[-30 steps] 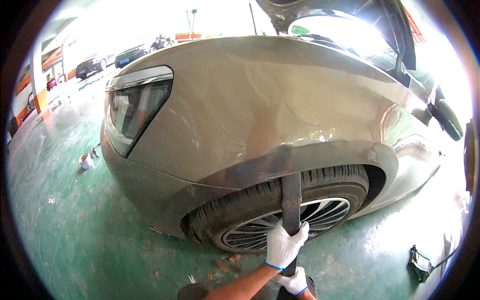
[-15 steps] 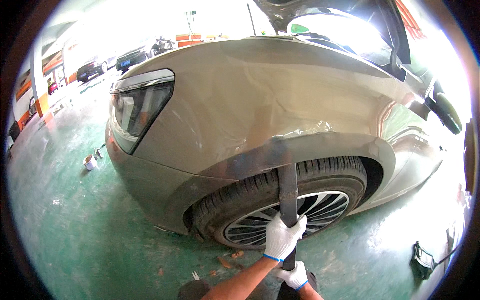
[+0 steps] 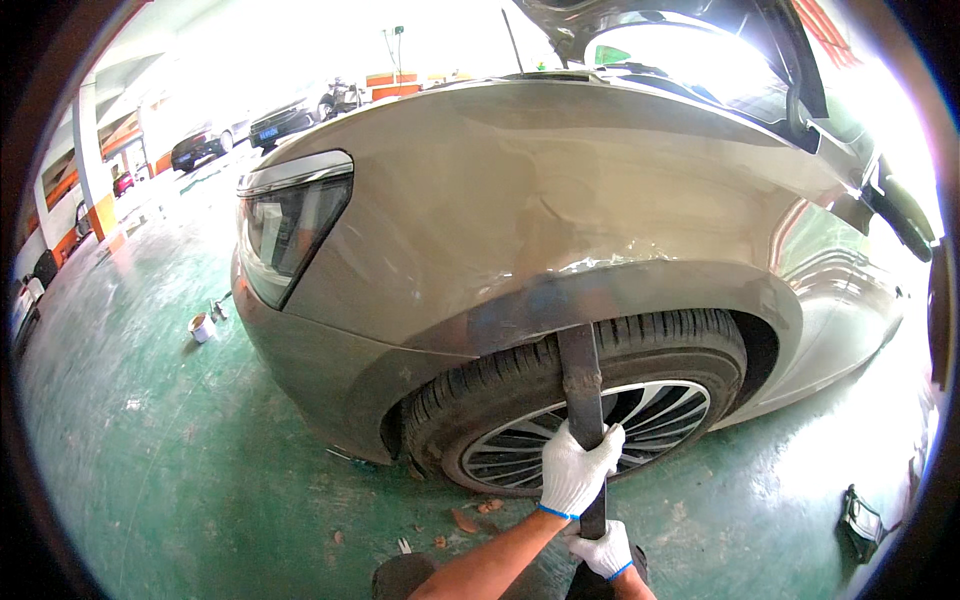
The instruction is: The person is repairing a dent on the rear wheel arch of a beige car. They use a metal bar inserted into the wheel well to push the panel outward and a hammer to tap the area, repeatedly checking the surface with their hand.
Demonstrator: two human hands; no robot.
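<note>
Gloves first: both hands wear white knit ones with blue cuffs, and both are wrapped around one long dark bar (image 3: pixel 583 400). The right hand (image 3: pixel 605 550) sits lowest, at the bottom edge of the view, its fingers curled shut around the bar's lower end. Just above it the left hand (image 3: pixel 575 468) has a full fist around the shaft, the bare forearm running up to it from the lower edge. A dark rounded shape, perhaps a shoe or knee (image 3: pixel 400 578), shows beside that forearm; I cannot tell which.

From the two hands the bar rises nearly upright, across the face of the front tyre (image 3: pixel 500 390), and its upper end goes up under the lip of the wheel arch (image 3: pixel 600 295), where the paint looks scuffed and dull grey. Behind the bar is a multi-spoke alloy wheel (image 3: pixel 650 420). Small brown scraps (image 3: pixel 465 520) lie on the green floor (image 3: pixel 200 470) just in front of the tyre.

Above the arch the beige fender (image 3: pixel 520 190) shows a crease and rippled metal. The headlight (image 3: pixel 290 225) is to the left, the raised bonnet (image 3: pixel 640 15) at the top. A small white can (image 3: pixel 202 327) stands on the floor off the car's nose, a dark tool (image 3: pixel 860 520) lies at the right, and parked cars (image 3: pixel 280 120) sit far back in the bright light.
</note>
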